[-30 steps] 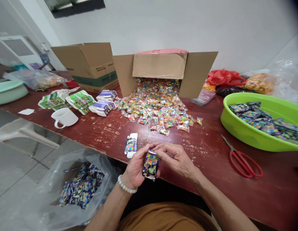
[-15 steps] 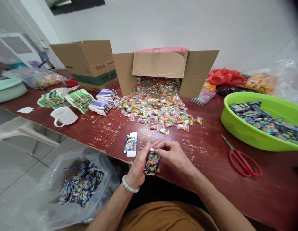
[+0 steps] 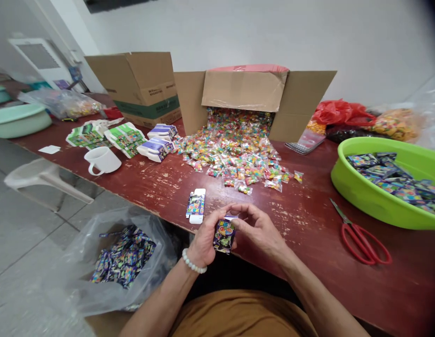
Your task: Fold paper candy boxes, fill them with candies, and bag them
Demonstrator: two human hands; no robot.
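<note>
My left hand point(image 3: 205, 241), with a pale bead bracelet at the wrist, is closed around a small dark printed candy box point(image 3: 224, 235) at the table's front edge. At the box's top end, the thumb and fingers of my right hand point(image 3: 257, 229) pinch the purple edge. Fingers cover part of that end and the box's back. Just beyond my left hand a flattened box with white flaps point(image 3: 196, 206) lies on the table. Small clear packets of colourful candy point(image 3: 238, 154) spill toward me from an opened cardboard carton point(image 3: 245, 89).
Red-handled scissors point(image 3: 361, 238) lie at right, below a green basin point(image 3: 386, 210) of dark packets. At left are a white mug point(image 3: 102, 160), stacks of green cartons point(image 3: 126, 139) and purple cartons point(image 3: 156, 149). A plastic bag point(image 3: 80, 290) of dark packets stands below the table edge, near a white stool point(image 3: 45, 175).
The white flap showing at the box's top has given way to a purple edge under my right fingers. My view has shifted slightly, so the table's contents sit further right.
</note>
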